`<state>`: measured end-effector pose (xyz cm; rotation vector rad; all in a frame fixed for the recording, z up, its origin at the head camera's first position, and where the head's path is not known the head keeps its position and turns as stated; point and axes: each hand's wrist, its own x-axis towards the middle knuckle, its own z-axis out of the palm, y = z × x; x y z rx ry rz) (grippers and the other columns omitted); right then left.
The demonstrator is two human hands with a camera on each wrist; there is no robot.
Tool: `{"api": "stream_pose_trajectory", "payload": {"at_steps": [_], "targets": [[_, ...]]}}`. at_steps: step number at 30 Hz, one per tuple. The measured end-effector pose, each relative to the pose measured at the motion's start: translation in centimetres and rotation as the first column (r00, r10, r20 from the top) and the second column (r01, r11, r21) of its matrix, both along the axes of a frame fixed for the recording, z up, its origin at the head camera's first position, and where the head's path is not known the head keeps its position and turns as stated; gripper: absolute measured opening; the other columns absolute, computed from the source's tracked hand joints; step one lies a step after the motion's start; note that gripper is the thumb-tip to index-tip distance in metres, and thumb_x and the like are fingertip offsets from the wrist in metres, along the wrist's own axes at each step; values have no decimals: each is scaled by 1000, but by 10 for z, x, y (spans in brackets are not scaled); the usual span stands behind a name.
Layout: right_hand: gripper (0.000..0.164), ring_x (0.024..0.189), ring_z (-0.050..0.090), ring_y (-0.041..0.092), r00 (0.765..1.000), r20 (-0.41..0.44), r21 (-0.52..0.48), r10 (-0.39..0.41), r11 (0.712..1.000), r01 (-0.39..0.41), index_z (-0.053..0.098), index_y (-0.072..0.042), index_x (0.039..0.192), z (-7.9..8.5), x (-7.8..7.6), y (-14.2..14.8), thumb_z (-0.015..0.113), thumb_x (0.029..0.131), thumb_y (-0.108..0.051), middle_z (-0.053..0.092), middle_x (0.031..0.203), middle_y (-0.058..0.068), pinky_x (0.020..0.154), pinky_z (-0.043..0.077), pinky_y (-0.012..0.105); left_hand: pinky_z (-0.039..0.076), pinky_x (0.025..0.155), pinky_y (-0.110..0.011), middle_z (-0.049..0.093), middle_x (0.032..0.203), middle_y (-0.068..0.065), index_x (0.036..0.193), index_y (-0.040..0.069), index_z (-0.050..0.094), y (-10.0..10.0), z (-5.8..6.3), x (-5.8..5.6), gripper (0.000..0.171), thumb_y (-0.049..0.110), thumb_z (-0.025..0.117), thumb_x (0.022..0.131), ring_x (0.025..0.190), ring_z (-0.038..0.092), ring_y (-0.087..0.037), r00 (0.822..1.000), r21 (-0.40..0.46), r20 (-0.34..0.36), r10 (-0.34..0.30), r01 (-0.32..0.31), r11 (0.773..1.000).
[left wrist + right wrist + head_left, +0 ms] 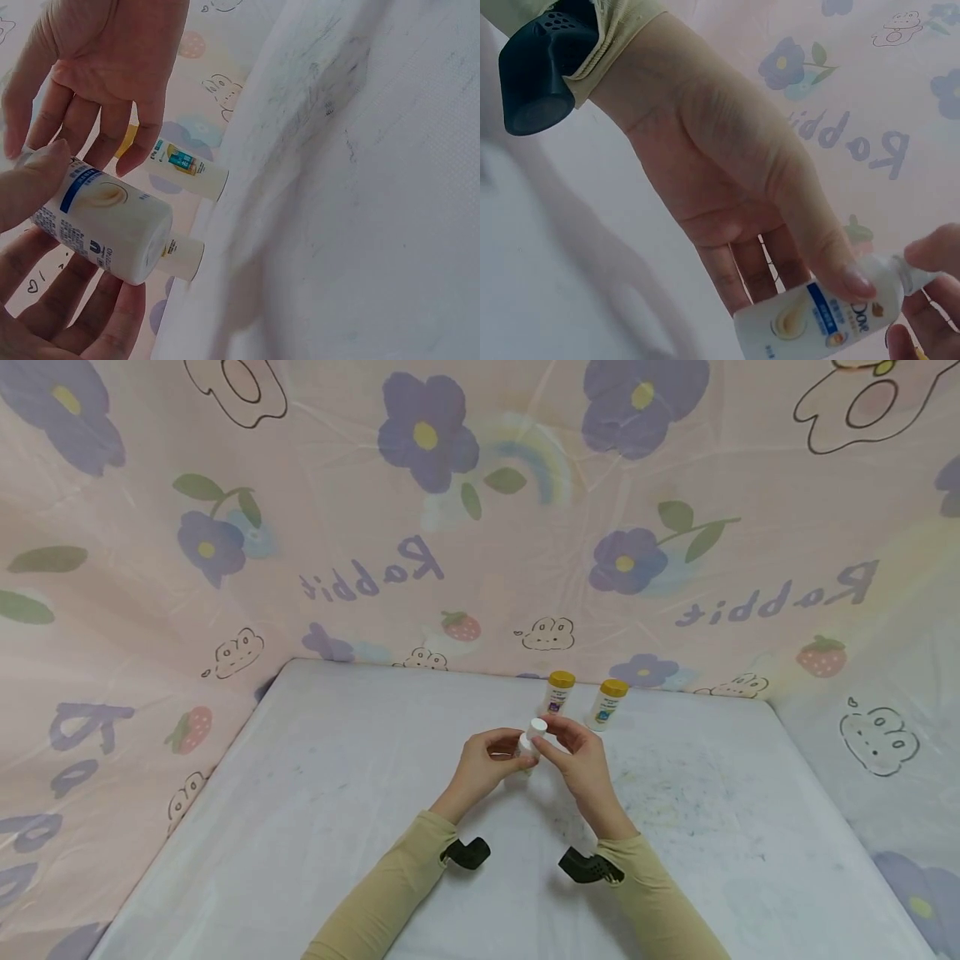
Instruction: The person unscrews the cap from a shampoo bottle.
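Above the table: a small white bottle (531,742) is held in the air between both hands, over the white table (315,793) and in front of two yellow-capped bottles (558,692) standing near the back edge.
Left hand: the left hand (487,764) has its fingers and thumb curled round the bottle's body (105,221), cradling it from below.
Right hand: the right hand (577,756) pinches the white cap (537,727) end with its fingertips; whether the cap is loose or seated cannot be told.
Handling: the bottle looks like light, smooth plastic, stiff enough to hold but likely to give if squeezed, and its glossy label (832,319) may be slippery.
Where to hold: the wide middle of the body seems the surest grip, leaving the narrow cap free.
Surroundings: a pink flowered cloth (450,527) hangs behind the table.
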<state>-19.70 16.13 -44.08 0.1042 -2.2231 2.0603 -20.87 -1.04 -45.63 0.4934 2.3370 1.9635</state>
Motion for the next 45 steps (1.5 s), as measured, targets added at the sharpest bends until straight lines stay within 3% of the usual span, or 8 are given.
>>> {"api": "stream_pose_trajectory", "payload": {"at_steps": [6, 12, 15, 23, 29, 41, 45], "targets": [[39, 119, 49, 21, 1000, -17, 8, 22, 1000, -22, 63, -2, 122, 0, 0, 2, 73, 86, -14, 61, 123, 12, 105, 36, 48, 53, 86, -38, 66, 108, -16, 117, -1, 64, -3, 22, 12, 40, 9, 77, 81, 100, 62, -32, 1000, -7, 0, -10, 10, 1000], [39, 120, 48, 22, 999, -44, 18, 31, 999, -30, 62, -2, 123, 2, 1, 2, 72, 87, -11, 61, 125, 13, 107, 31, 52, 53, 84, -34, 67, 108, -8, 118, 6, 66, -1, -3, -2, 42, 15, 80, 79, 98, 63, -24, 1000, -7, -7, 1, -1, 1000], [42, 120, 49, 22, 998, -43, 10, 38, 999, -38, 60, -2, 125, 2, 0, 2, 73, 86, -11, 60, 125, 13, 106, 32, 52, 53, 84, -30, 68, 106, -4, 117, 9, 67, -1, -8, -5, 42, 20, 81, 78, 96, 63, -19, 1000, -9, -9, 5, -6, 1000], [49, 114, 51, 23, 997, -74, 30, -16, 999, 19, 56, -2, 122, 2, -2, -3, 79, 80, -12, 58, 120, 13, 106, 30, 51, 54, 82, -28, 68, 104, 0, 116, 12, 68, -1, -10, -6, 43, 25, 81, 78, 94, 64, -14, 1000, -14, -3, 1, -1, 1000], [47, 106, 53, 25, 996, -69, 19, -61, 998, 63, 57, -1, 115, 2, -1, -9, 82, 77, -13, 59, 110, 12, 103, 31, 55, 53, 83, -27, 68, 105, 0, 116, 12, 68, -1, -10, -6, 41, 24, 81, 78, 95, 63, -14, 1000, -10, -13, 0, 0, 1000], [41, 99, 54, 22, 994, -58, 37, -89, 995, 91, 59, -1, 106, 0, -2, -11, 83, 76, -15, 60, 102, 10, 99, 35, 50, 53, 84, -25, 68, 105, 3, 115, 14, 69, -1, -12, -5, 44, 29, 82, 76, 96, 62, -11, 1000, -22, 8, 8, -7, 1000], [36, 102, 53, 25, 998, -25, 53, -63, 997, 64, 58, 3, 107, 18, 7, -14, 79, 80, -8, 60, 104, 14, 100, 36, 45, 53, 84, -25, 68, 106, 3, 116, 14, 69, -1, -13, -5, 44, 30, 82, 76, 96, 63, -11, 1000, -22, 6, 4, -4, 1000]]}}
